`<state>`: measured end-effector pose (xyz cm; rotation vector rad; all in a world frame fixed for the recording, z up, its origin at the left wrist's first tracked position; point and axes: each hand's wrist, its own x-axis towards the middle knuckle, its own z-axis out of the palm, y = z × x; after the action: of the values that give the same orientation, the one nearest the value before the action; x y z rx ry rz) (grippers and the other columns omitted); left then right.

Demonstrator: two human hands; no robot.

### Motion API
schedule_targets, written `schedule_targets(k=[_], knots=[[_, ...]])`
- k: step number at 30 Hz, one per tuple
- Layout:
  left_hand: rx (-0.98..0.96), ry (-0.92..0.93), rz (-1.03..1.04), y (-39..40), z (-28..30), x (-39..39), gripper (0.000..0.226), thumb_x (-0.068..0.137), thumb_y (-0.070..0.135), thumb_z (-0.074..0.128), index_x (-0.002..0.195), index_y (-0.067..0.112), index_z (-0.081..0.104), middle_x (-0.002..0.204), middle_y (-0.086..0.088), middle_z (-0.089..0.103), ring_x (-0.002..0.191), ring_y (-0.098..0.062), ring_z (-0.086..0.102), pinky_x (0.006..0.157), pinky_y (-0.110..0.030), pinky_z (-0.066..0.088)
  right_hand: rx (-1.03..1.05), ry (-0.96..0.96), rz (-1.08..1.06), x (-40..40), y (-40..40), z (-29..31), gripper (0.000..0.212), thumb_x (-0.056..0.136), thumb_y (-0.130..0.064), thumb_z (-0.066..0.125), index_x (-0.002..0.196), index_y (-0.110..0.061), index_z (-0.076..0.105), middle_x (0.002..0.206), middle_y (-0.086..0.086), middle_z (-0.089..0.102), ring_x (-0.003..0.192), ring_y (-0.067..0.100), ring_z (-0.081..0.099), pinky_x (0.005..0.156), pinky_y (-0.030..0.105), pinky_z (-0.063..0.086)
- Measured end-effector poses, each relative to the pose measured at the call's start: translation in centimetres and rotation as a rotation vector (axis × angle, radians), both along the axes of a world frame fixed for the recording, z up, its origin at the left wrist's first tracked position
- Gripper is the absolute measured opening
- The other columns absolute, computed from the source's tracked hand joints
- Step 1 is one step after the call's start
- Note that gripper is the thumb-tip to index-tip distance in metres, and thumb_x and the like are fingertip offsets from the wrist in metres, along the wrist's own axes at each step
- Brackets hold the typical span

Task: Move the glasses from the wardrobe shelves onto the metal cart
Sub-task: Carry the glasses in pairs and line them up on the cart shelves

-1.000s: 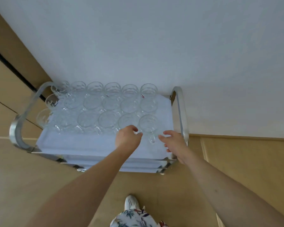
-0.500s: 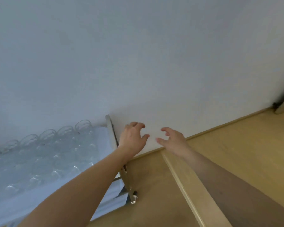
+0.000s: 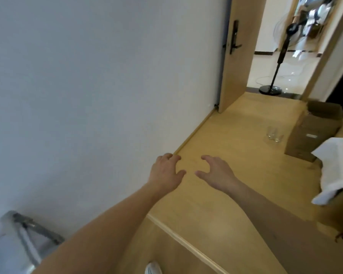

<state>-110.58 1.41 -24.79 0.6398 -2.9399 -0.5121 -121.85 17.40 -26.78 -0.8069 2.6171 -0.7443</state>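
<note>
Wooden floor point(image 3: 236, 135) runs past both hands: the left hand point(image 3: 164, 174) and right hand point(image 3: 216, 173) hover empty, fingers loosely spread. Two glasses point(image 3: 274, 134) stand well ahead, right of the right hand. They look light, slick and breakable; best gripped round the body. The metal cart point(image 3: 26, 238) sits behind the left arm.
</note>
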Motion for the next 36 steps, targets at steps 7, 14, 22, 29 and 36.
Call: schedule_targets(k=[7, 14, 22, 29, 36], knots=[[0.020, -0.048, -0.232, 3.4, -1.5, -10.6, 0.057, 0.097, 0.048, 0.060, 0.147, 0.024, 0.046, 0.153, -0.004, 0.043, 0.141, -0.025, 0.037, 0.116, -0.040, 0.035, 0.051, -0.055, -0.232, -6.0, 5.5, -1.9, 0.072, 0.088, -0.058, 0.066, 0.150, -0.029, 0.041, 0.147, 0.005, 0.049, 0.135, 0.028, 0.045, 0.108, 0.041, 0.042], [0.050, -0.058, -0.421, 3.3, -2.5, -22.9, 0.059, 0.096, 0.049, 0.060, 0.147, 0.024, 0.045, 0.155, -0.006, 0.041, 0.143, -0.026, 0.035, 0.116, -0.040, 0.034, 0.082, -0.042, -0.439, -14.6, 6.0, -1.9, 0.072, 0.089, -0.058, 0.066, 0.150, -0.030, 0.041, 0.147, 0.003, 0.049, 0.134, 0.026, 0.045, 0.107, 0.042, 0.044], [0.089, -0.074, -0.555, 0.4, -2.8, -35.7, 0.059, 0.094, 0.048, 0.063, 0.145, 0.022, 0.047, 0.151, -0.008, 0.045, 0.140, -0.029, 0.037, 0.114, -0.042, 0.036, 0.102, -0.069, -0.571, -24.3, 3.5, -1.7, 0.072, 0.089, -0.058, 0.066, 0.150, -0.031, 0.041, 0.148, 0.001, 0.049, 0.134, 0.025, 0.046, 0.107, 0.044, 0.045], [0.120, -0.103, -0.604, -0.9, -3.7, -44.8, 0.059, 0.094, 0.048, 0.063, 0.145, 0.024, 0.046, 0.150, -0.006, 0.045, 0.139, -0.029, 0.037, 0.113, -0.041, 0.036, 0.134, -0.100, -0.644, -30.9, 2.5, -1.9, 0.072, 0.089, -0.056, 0.067, 0.151, -0.031, 0.040, 0.149, 0.001, 0.047, 0.135, 0.025, 0.044, 0.109, 0.044, 0.044], [0.137, -0.116, -0.639, 1.2, -4.7, -53.1, 0.059, 0.093, 0.048, 0.063, 0.144, 0.023, 0.047, 0.147, -0.005, 0.047, 0.137, -0.029, 0.039, 0.110, -0.040, 0.038, 0.123, -0.122, -0.678, -38.7, 4.1, -3.0, 0.070, 0.090, -0.054, 0.067, 0.151, -0.031, 0.040, 0.150, 0.000, 0.047, 0.137, 0.024, 0.043, 0.110, 0.041, 0.043]])
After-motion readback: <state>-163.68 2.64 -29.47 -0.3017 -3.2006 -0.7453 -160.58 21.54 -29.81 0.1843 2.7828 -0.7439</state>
